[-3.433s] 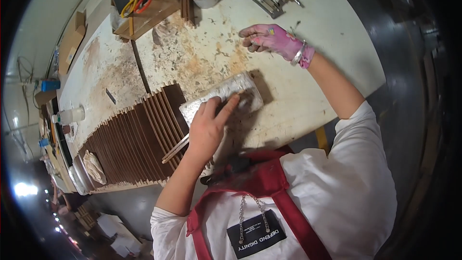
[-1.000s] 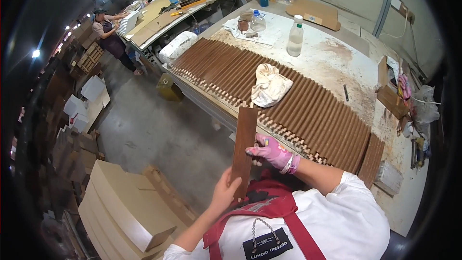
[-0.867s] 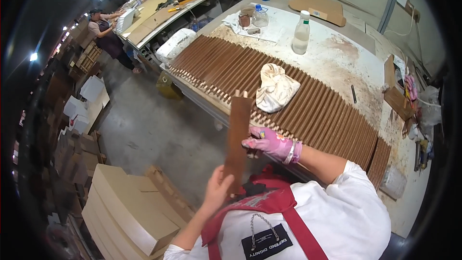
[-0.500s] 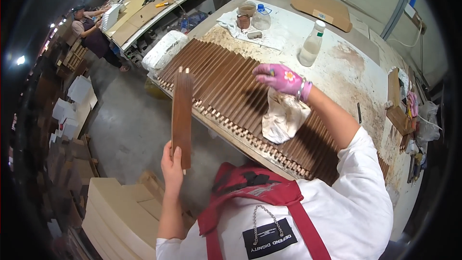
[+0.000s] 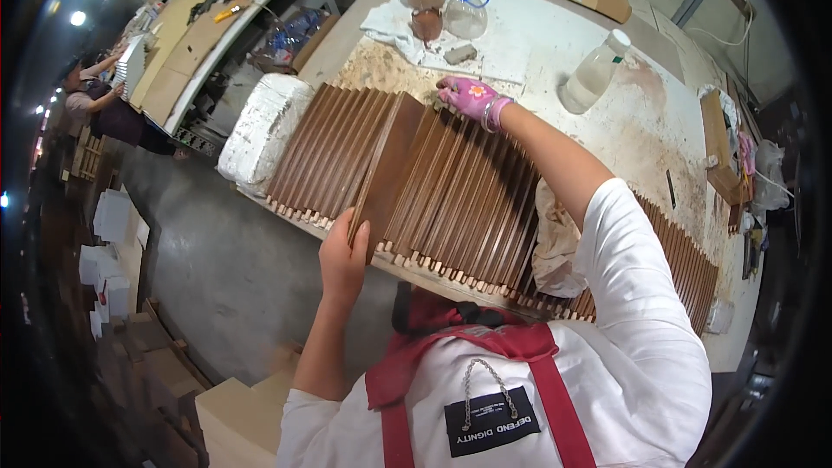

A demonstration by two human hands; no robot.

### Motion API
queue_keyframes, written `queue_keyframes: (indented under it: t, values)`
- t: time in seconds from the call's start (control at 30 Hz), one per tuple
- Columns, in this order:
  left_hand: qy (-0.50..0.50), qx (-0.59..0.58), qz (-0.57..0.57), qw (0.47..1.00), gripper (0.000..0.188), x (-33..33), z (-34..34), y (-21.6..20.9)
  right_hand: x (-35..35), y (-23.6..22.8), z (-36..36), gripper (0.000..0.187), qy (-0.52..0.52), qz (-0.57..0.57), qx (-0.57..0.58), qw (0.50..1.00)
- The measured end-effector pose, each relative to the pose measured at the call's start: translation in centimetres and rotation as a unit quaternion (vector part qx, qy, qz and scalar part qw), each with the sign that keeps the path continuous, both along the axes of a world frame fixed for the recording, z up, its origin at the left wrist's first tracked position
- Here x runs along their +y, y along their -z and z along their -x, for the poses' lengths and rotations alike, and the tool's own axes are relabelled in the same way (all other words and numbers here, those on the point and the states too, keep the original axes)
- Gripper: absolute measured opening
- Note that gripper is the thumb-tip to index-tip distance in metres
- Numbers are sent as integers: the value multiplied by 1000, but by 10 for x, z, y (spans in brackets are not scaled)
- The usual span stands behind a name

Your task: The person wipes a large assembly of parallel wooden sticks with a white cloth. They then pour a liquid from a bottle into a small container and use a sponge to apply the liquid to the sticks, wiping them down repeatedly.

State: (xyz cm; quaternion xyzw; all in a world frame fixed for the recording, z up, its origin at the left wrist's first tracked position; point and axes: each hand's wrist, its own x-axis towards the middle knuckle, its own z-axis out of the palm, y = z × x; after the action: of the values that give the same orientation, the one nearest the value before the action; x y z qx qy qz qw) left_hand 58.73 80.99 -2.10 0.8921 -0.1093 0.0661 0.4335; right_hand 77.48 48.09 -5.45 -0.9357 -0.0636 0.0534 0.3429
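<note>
Swinging in from above the floor [image 5: 225, 247], where it was hanging half a second ago, one brown slat [image 5: 388, 165] is now slanting across the left part of the row of slats [image 5: 475, 199]. Beyond that row's far edge, the gloved right hand [image 5: 472, 101] is also showing in a new place, having been near the cloth before.

Bare fingers of the left hand [image 5: 342, 264] are gripping the slat at its lower end, just beside the row's near edge; the thumb [image 5: 360, 237] is pressing on the broad face and the other fingers are wrapping behind it. Whether the slat is touching its neighbours is not clear.

Pink-gloved fingers of the right hand are curling close together at the far ends of the row. How wide they are parting, and whether they are touching a slat, the picture is not showing well enough to say.

On the table [image 5: 537, 30], the row is lying with pale pegs jutting along its near edge. Against its left end a white wrapped block [image 5: 264, 134] is sitting, while a cream cloth [image 5: 555, 247] is resting on top, right of its middle. Beyond the row a clear bottle [image 5: 595, 75], a blue-capped jug [image 5: 466, 16] and a brown cup [image 5: 426, 25] are standing.
</note>
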Motion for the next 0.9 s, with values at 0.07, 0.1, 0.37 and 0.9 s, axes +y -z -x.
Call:
queue_keyframes:
  t: [0.07,0.1,0.37,0.9]
  values:
    - [6,18,-21,1000,31,4,-2,4,5,-3,-3,43,-29,-25,49,998]
    - [12,19,-28,999,30,2,-6,4,-1,12,-10,41,-18,-51,36,998]
    - [6,-22,-84,996,28,-13,-16,10,-1,17,-17,29,61,-215,185,957]
    - [27,-64,-196,978,29,-45,-25,16,-20,47,-22,24,60,-283,185,939]
